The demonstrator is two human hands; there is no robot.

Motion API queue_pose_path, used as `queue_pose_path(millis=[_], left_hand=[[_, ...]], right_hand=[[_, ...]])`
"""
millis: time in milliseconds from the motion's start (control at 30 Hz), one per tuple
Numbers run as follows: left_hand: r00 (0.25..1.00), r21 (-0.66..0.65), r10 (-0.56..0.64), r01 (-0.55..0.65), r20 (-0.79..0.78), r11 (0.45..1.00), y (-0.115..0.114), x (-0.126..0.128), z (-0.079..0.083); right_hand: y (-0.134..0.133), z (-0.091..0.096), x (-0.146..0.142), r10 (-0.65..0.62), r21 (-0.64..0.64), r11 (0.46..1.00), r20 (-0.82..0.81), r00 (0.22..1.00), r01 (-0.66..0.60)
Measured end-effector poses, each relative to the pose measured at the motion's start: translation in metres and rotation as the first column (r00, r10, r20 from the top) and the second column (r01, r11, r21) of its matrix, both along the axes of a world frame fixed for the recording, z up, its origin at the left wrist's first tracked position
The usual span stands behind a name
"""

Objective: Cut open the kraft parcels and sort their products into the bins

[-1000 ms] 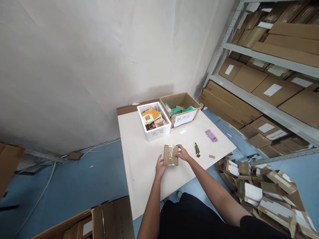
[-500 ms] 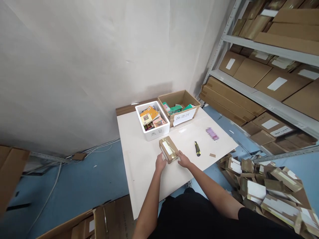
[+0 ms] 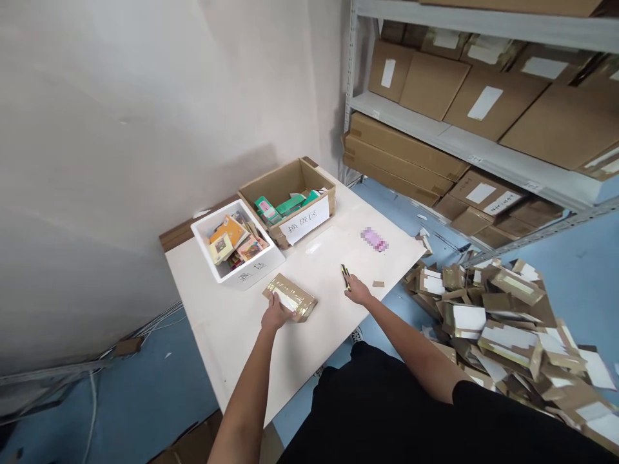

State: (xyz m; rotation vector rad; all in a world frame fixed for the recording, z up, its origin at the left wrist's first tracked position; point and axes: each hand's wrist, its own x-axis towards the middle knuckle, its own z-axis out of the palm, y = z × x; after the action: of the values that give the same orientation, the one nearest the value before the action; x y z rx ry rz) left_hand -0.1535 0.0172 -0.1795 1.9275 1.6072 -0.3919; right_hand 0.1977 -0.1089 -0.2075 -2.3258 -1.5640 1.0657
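Observation:
On the white table (image 3: 309, 345), a small taped cardboard box (image 3: 300, 299) with a white label lies at a slant. My left hand (image 3: 275, 314) is closed on its near left side, the fingers over the top. Farther right, my right hand (image 3: 358, 291) grips a black and yellow utility knife (image 3: 345, 273) by its near end. The knife points away from me; whether its blade is out I cannot tell. Beyond the box stand a white foam box (image 3: 220, 274) with booklets inside and an open carton (image 3: 309, 222) holding green packets.
A pixelated purple item (image 3: 374, 239) and a cardboard scrap (image 3: 378, 283) lie at the table's right. Flattened and opened cartons (image 3: 488, 322) heap on the floor beyond that edge. Metal shelves (image 3: 416, 125) full of boxes stand at the back right, by the wall (image 3: 169, 96).
My right hand has left the small box and taken hold of the utility knife. My left hand keeps the box, which has turned. The view has swung to the right.

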Motion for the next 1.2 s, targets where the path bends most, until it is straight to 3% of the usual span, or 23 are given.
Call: queue_pose_path(millis=[100, 233, 433, 567, 667, 733, 833, 900, 1000, 1200], left_hand=[[0.999, 0.015, 0.042, -0.042, -0.006, 0.999, -0.033, 0.022, -0.006], [0.996, 0.012, 0.09, -0.09, -0.015, 0.996, -0.07, 0.047, -0.007], [0.985, -0.071, 0.134, -0.142, -0.11, 0.987, -0.084, 0.067, -0.001], [0.977, -0.122, 0.134, -0.156, -0.168, 0.98, -0.08, 0.074, 0.0], [0.973, -0.134, 0.142, -0.168, -0.182, 0.977, -0.079, 0.076, -0.001], [0.973, -0.126, 0.154, -0.177, -0.175, 0.976, -0.08, 0.077, -0.002], [0.975, -0.118, 0.167, -0.185, -0.149, 0.976, -0.081, 0.078, -0.002], [0.976, -0.109, 0.172, -0.187, -0.13, 0.976, -0.082, 0.078, -0.003], [0.977, -0.103, 0.188, -0.199, -0.103, 0.975, -0.083, 0.078, -0.006], [0.975, -0.084, 0.22, -0.223, -0.037, 0.971, -0.086, 0.075, -0.01]], right_hand=[[-0.003, -0.021, 0.023, -0.054, -0.076, 0.996, 0.001, 0.999, 0.054], [0.007, -0.05, 0.03, -0.134, -0.184, 0.974, 0.016, 0.991, 0.135], [0.031, -0.07, 0.02, -0.273, -0.307, 0.915, 0.002, 0.962, 0.26], [0.055, -0.056, 0.011, -0.234, -0.292, 0.937, -0.114, 0.966, 0.193], [0.069, -0.031, -0.01, -0.138, -0.132, 0.986, -0.268, 0.954, 0.106], [0.072, -0.011, -0.033, 0.031, 0.064, 0.998, -0.346, 0.938, -0.009], [0.068, 0.015, -0.072, 0.339, 0.262, 0.925, -0.246, 0.908, -0.274], [0.064, 0.027, -0.095, 0.442, 0.256, 0.882, -0.159, 0.883, -0.396], [0.061, 0.035, -0.117, 0.475, 0.139, 0.876, -0.077, 0.877, -0.462], [0.063, 0.04, -0.121, 0.554, 0.016, 0.832, -0.018, 0.832, -0.554]])
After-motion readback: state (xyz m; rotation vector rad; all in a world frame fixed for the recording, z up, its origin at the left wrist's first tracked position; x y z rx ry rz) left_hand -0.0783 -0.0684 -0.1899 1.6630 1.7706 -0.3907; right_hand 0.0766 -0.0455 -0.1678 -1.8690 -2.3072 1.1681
